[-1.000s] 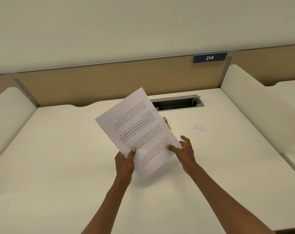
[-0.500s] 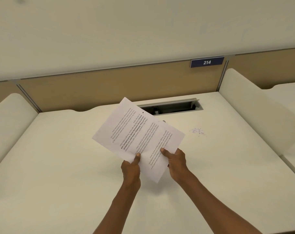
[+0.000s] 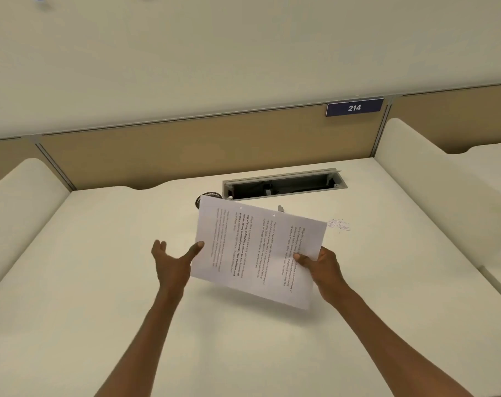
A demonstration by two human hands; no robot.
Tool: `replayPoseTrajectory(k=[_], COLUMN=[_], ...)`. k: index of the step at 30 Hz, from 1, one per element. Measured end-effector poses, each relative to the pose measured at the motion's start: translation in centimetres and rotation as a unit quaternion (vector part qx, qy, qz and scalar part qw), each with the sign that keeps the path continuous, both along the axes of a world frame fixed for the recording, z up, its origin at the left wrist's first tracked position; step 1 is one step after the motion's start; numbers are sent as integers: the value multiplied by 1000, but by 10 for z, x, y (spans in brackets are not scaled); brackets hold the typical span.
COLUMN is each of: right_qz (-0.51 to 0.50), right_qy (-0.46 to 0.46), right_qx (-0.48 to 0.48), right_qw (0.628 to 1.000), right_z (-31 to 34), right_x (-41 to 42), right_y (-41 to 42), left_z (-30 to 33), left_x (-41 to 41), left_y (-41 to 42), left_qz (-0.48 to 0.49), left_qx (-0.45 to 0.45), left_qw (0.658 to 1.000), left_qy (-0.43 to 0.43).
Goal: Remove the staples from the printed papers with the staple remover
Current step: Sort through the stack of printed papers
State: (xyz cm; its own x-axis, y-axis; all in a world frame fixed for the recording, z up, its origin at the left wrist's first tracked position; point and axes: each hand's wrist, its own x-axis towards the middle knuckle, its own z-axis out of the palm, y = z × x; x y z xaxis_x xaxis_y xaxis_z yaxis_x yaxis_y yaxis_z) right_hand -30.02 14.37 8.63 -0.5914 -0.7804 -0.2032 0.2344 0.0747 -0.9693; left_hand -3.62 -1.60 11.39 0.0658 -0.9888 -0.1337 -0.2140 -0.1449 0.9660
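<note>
Currently holding printed papers (image 3: 260, 250) up off the desk (image 3: 100, 282), tilted, text running sideways and reversed-looking from this angle. Right hand (image 3: 322, 266) pinching the right edge of the sheets, thumb on top over the print, fingers curled underneath. Left hand (image 3: 172, 260) spread wide, fingers straight and apart, thumb tip just touching the left edge of the sheets, gripping nothing. Two small pale dots near the top edge of the papers; can't tell if staples or holes. Print mostly too small to read; bold line partly legible, something like "way of living. Defined by a slower pace, it is centered around strong community bonds, local traditions". Blue plate (image 3: 354, 107) on the tan partition (image 3: 186, 147) reading "214" in white. Open cable slot (image 3: 283, 185) with grey frame at the back of the desk, just past the papers. Dark round thing (image 3: 205, 197) peeking out behind the papers' top left corner, mostly hidden. Small grey item (image 3: 280, 208) just above the top edge, unclear if staple remover. Scatter of tiny specks (image 3: 339, 224) on the desk right of the papers.
</note>
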Motion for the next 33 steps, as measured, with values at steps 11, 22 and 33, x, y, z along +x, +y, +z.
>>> replayPoseTrajectory(k=[11,22,33], right_qz=[37,-6,10], right_qy=[81,76,72], right_qx=[-2,30,66], right_qw=[996,997,995], right_z=[9,-13,-33], right_x=[-10,-3,-10], right_y=[-10,-8,-13], left_z=[-14,-47,-63], left_x=[-7,-19,-16], left_y=[20,55,46], left_qz=[-157,-58,-86], left_qx=[-15,5,22], left_qw=[987,996,995], left_qy=[27,67,34])
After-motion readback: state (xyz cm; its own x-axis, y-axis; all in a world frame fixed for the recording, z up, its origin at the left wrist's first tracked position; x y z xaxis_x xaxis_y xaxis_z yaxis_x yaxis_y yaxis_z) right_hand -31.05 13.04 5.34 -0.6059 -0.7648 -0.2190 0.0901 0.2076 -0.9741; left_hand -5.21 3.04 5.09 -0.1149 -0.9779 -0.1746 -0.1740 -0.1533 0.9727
